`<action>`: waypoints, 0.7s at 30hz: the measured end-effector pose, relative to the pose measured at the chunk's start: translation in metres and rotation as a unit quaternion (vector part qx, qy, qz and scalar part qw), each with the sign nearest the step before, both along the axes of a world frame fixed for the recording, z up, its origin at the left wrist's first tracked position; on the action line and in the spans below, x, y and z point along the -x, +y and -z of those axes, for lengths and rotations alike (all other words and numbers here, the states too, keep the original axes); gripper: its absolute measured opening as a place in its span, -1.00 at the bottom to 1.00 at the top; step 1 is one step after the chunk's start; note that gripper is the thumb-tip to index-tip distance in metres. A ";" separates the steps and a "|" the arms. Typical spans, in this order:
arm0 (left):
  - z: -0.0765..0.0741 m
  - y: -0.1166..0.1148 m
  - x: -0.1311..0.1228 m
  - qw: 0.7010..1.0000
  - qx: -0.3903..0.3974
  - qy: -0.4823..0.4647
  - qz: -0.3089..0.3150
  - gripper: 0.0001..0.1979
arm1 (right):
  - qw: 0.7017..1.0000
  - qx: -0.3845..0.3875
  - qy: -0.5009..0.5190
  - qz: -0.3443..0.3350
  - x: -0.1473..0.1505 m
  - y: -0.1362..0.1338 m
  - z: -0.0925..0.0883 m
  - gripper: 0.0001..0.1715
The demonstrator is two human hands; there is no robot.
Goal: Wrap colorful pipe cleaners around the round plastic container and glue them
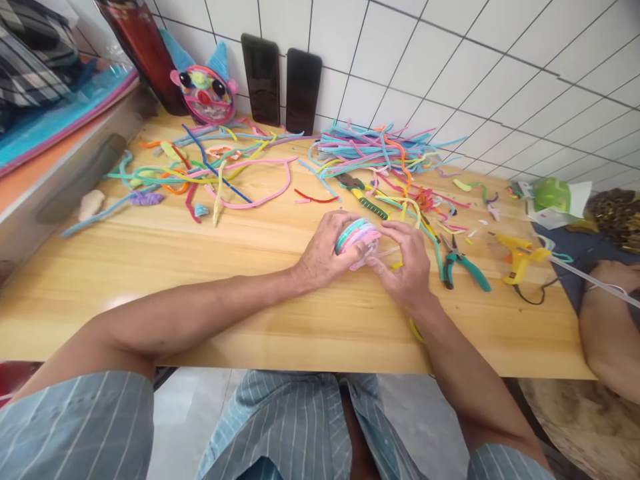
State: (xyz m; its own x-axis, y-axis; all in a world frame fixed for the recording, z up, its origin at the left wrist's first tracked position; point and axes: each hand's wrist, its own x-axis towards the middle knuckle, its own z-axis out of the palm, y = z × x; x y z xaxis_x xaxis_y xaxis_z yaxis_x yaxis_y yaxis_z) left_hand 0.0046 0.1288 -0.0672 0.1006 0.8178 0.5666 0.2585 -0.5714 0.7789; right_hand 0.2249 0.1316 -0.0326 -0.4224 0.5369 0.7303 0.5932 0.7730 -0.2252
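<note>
Between my two hands, just above the wooden table, is a small round coil of pipe cleaners point(361, 233) in pink, lilac and teal bands. My left hand point(327, 250) is closed round its left side, the thumb lying across the front. On the other side, the fingertips and thumb of my right hand point(407, 260) pinch the coil's right edge, where a pale strand sticks out. Part of the coil is hidden behind my fingers. Beyond the hands lies a green-and-yellow handled tool point(373, 205) among loose pipe cleaners.
Teal-handled pliers point(466, 267) and a yellow glue gun point(523, 257) lie right. A pile of pipe cleaners point(370, 150) is at the back. Two phones point(261, 80) lean on the tiled wall beside a pipe-cleaner face figure point(207, 93). Another person's arm point(607, 327) rests far right.
</note>
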 end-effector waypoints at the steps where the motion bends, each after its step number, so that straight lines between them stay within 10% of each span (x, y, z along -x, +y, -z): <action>1: 0.000 -0.001 -0.002 1.000 0.001 -0.008 -0.009 -0.56 | 1.000 0.006 -0.009 -0.005 0.000 -0.001 0.000 -0.33; 9: -0.001 0.008 0.001 0.998 0.012 -0.033 -0.046 -0.55 | 0.999 -0.036 -0.009 0.032 0.002 -0.010 -0.002 0.03; 21: -0.047 0.023 0.031 0.976 0.093 -0.192 -0.041 -0.51 | 0.996 0.079 0.021 0.043 0.006 0.004 0.014 -0.50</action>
